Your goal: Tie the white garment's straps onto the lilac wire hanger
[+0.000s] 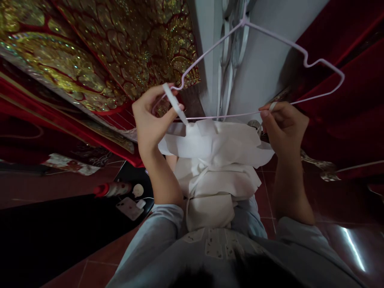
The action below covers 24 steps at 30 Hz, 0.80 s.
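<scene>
A pale pink wire clothes hanger (300,46) hangs in front of me, tilted, with its bottom bar above a bundle of white cloth (219,176) at my lap. My left hand (154,118) is at the hanger's left end, thumb and fingers closed on a white strap (175,102) that runs down to the cloth. At the right part of the bottom bar, my right hand (283,124) pinches a narrow white loop (272,106) against the wire. Where the loop joins the cloth is partly hidden by the fingers.
Red garments with gold sequins (144,52) hang at the left, and dark red cloth (345,108) hangs at the right. White metal scrollwork (229,60) stands behind the hanger. A phone (130,209) and a red-capped bottle (114,189) lie on a black surface at left.
</scene>
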### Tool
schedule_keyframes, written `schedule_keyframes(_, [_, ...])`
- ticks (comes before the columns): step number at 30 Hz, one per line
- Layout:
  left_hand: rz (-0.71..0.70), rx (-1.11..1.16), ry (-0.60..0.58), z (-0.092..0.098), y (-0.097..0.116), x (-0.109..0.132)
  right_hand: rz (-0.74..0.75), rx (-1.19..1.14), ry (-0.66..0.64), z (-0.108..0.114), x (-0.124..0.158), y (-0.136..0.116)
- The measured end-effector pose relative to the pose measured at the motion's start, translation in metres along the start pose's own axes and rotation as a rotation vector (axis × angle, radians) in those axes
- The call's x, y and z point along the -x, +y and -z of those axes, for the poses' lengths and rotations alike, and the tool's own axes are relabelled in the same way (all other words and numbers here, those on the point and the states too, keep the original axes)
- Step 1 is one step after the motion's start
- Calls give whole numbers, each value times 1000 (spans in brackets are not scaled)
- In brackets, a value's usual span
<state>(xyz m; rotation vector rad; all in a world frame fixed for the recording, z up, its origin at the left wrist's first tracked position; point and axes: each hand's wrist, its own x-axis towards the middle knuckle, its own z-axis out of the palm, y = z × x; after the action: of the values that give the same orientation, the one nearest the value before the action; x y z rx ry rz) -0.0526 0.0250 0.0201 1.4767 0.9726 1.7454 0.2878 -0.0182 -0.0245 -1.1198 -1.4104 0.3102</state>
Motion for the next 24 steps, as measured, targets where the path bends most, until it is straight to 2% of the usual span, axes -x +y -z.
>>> schedule_keyframes(1, [31,-35,-53,-5,7,-7,-7,-5,-2,0,1,2])
schedule_keyframes(3, [111,-65,-67,-10,15,-16,-21,-18,-6,1,2,5])
schedule_keyframes(6, [188,40,60,-10,5,-16,-23,-23,-25,3,5,7])
schedule_keyframes(10, [233,329,305,-10,-30,15,4,-58,-42,1,8,2])
schedule_keyframes(11, [289,392,328,-12,-39,25,20,-59,-33,1,8,0])
schedule_keyframes(13, [315,445,316,-16,-53,41,63,-50,1,0,7,-2])
schedule_keyframes(15, [278,442,294,-20,-59,50,105,-38,83,2,4,4])
schedule_keyframes(17, [240,419,327,-22,-57,50,139,-29,237,11,-2,20])
schedule_keyframes(19, [241,409,392,-21,-50,45,182,-38,442,28,-13,47])
schedule_keyframes(21, [265,416,433,-18,-41,38,256,-77,590,50,-25,77])
schedule_keyframes(22, [271,425,438,-16,-38,34,264,-95,624,60,-31,90])
schedule_keyframes(24, [265,433,437,-13,-35,30,194,-77,596,76,-43,103])
